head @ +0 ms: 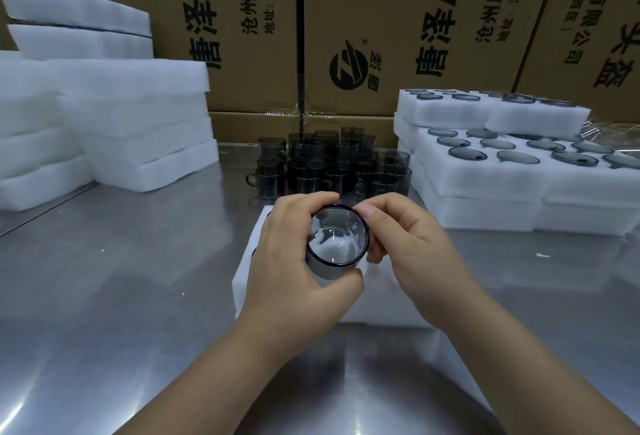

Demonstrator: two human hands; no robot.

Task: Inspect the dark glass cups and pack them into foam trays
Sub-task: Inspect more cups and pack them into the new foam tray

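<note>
The left hand (pixel 294 261) grips the dark glass cup (pixel 335 240). Its fingers wrap the far-left wall and its thumb lies against the near wall. The cup is tilted with its mouth toward the camera, so the round base shows through the opening.

The right hand (pixel 412 244) meets the cup from the right. Its thumb tip rests on the far-right part of the rim, and its curled fingers close against the right wall. The contact under those fingers is hidden. Both hands are together on the one cup.

The cup is held just above a white foam tray (pixel 247 282) that lies on the steel table (pixel 104 296), near centre. The hands cover most of the tray.

Beyond the tray, a cluster of loose cups (pixel 329 164) stands upright on the table, at least one with a visible handle. On the right, a stack of filled trays (pixel 485 178) holds dark cups seated in round pockets. On the left, plain foam slabs (pixel 121 123) are piled in several layers. Printed cardboard cartons (pixel 381 19) form the far wall.
</note>
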